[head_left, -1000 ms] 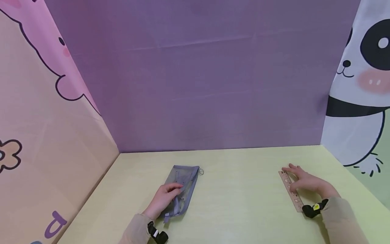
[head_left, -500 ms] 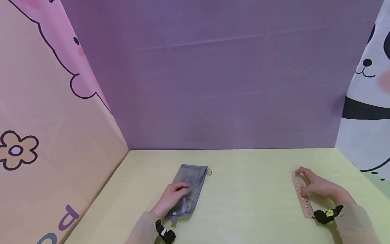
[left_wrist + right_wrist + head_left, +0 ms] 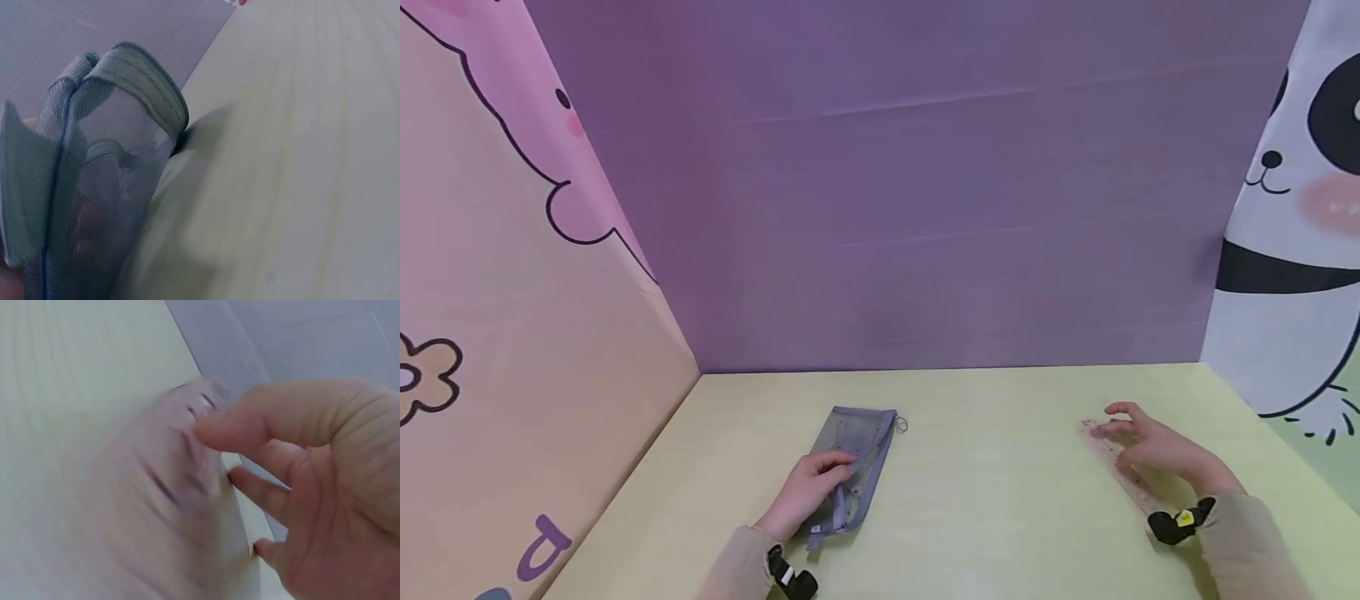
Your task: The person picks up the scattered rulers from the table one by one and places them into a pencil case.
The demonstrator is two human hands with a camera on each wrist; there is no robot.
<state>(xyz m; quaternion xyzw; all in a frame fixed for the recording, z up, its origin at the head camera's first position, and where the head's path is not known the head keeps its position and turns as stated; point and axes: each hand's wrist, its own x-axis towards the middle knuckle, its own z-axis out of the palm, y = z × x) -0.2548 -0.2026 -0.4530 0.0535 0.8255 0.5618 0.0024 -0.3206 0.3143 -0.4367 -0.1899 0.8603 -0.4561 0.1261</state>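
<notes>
A grey-blue see-through mesh pouch with a zip and a small ring at its far corner tilts over the table at centre left. My left hand grips its left side, thumb on top. In the left wrist view, fingers show faintly through the mesh pouch. On the right, my right hand pinches a thin pink see-through ruler with cut-out holes. The ruler is motion-blurred in the right wrist view. There the thumb and index finger meet at its far end, while the other fingers spread apart.
A pale yellow table extends between both hands. Behind it stands a purple backdrop. Printed cartoon panels close off the sides, a pink and beige panel on the left and a panda panel on the right.
The head view swings one way, then back. The pink ruler turns in my right hand, its far end tipping further left and blurring. My left hand keeps its grip on the pouch.
</notes>
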